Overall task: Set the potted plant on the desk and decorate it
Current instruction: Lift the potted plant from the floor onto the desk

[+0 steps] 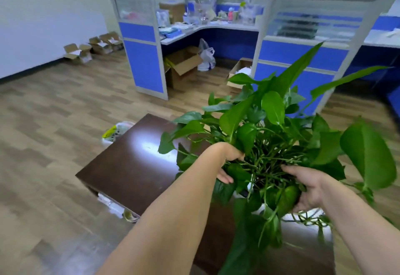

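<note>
Green foliage of the potted plant (270,144) is seen above the right part of the dark brown surface (134,166). Left hand (227,166) is pushed in among the leaves at the plant's left side; right hand (309,188) is set against its right side. Each grip is curled about the leaves, but what is pinched cannot be told (pot mostly hidden by leaves). Blue cubicle partitions (142,58) stand beyond, on a wood-pattern floor (54,123).

The desk (134,166) lies bare on its left and far part, open to a hand. The plant's (270,127) leaves spread thickly over the right and near side, blocking passage there.
</note>
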A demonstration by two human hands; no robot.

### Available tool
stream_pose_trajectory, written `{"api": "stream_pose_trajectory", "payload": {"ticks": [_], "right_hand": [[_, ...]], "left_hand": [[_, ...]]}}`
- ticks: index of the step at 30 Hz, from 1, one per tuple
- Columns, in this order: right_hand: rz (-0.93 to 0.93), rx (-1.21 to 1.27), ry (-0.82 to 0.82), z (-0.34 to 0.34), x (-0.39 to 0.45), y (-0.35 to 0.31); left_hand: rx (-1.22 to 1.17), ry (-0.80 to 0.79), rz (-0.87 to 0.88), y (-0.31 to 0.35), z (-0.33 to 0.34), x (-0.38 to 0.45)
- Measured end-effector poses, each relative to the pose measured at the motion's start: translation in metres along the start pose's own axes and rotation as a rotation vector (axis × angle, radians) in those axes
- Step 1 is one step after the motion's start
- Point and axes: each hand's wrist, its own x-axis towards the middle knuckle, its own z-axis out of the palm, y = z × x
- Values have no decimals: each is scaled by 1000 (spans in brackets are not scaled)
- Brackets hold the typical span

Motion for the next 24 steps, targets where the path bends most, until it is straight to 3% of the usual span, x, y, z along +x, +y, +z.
{"api": "stream_pose_trajectory", "payload": {"ticks": [12,24], "right_hand": [[-41,-77,-111,167,52,-113],[-47,-100,-101,289,83,-205]], "left_hand": [[-191,166,-97,-41,-180,38],[-260,134,-88,-56,-322,95]]}}
